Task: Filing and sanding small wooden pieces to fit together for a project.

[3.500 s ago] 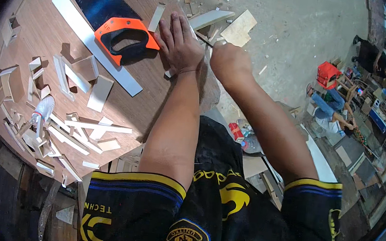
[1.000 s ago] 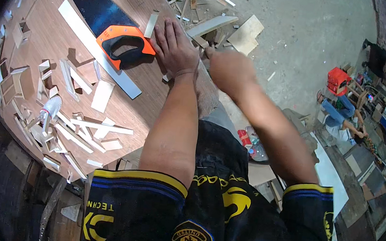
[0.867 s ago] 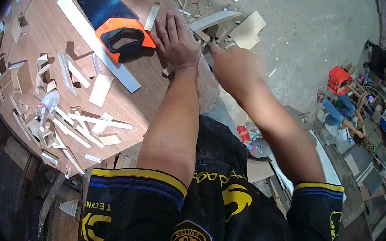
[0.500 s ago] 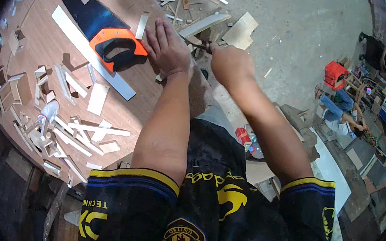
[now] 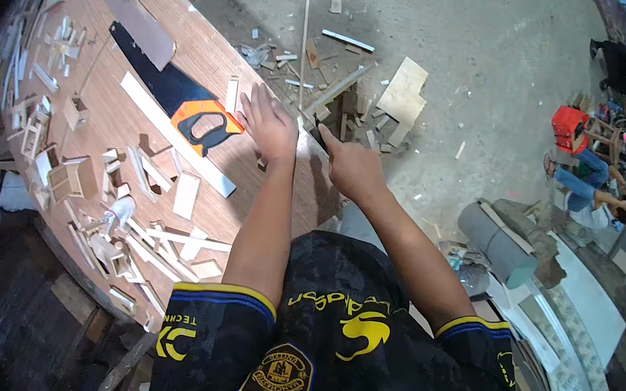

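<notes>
- Plainly, the left hand (image 5: 274,128) lies on the counter (image 5: 206,49) near its edge, fingers spread; whatever is under the palm is hidden.
- The right hand (image 5: 351,167) is curled around a slim dark tool (image 5: 320,135) beside that edge, index finger extended.
- An orange-handled saw (image 5: 174,88) lies just left of the left hand, partly over a long white strip (image 5: 214,173).

The view looks steeply down from the left one of two fisheye cameras on the person's head, over the shirt (image 5: 391,385) to the hands (image 5: 270,129) just above its middle. Near yet wide, it takes in desk (image 5: 191,40) at left and floor (image 5: 498,85) at right.
</notes>
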`<state>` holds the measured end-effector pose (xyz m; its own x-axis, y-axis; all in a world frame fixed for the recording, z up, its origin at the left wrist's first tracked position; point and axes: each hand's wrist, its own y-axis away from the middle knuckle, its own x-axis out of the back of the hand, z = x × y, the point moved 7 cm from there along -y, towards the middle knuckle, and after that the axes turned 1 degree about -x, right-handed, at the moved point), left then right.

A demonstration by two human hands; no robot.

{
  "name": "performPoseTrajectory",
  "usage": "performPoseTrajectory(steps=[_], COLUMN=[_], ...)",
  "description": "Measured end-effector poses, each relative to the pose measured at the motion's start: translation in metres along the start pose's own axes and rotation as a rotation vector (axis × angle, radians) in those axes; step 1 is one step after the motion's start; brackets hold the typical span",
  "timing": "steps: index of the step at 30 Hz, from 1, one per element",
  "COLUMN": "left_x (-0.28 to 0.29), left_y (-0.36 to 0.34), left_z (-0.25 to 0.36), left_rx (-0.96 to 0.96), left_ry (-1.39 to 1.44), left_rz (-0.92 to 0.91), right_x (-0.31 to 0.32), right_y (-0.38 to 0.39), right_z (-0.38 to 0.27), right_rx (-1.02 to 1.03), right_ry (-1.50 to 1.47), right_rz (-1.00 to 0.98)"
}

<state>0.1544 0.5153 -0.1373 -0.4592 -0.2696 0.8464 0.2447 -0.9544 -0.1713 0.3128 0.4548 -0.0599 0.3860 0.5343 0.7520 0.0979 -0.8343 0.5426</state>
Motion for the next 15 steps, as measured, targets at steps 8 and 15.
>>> performPoseTrajectory(steps=[8,15], left_x=[0.034,0.051], left_y=[0.061,0.071], left_z=[0.009,0.049], left_rx=[-0.266,-0.061], left_ry=[-0.039,0.032], left_rz=[-0.311,-0.507], right_x=[-0.017,0.002], right_y=[0.028,0.074], right_z=[0.019,0.049], right_rx=[0.035,0.029], right_ry=[-0.093,-0.159], right_rz=[-0.049,-0.007])
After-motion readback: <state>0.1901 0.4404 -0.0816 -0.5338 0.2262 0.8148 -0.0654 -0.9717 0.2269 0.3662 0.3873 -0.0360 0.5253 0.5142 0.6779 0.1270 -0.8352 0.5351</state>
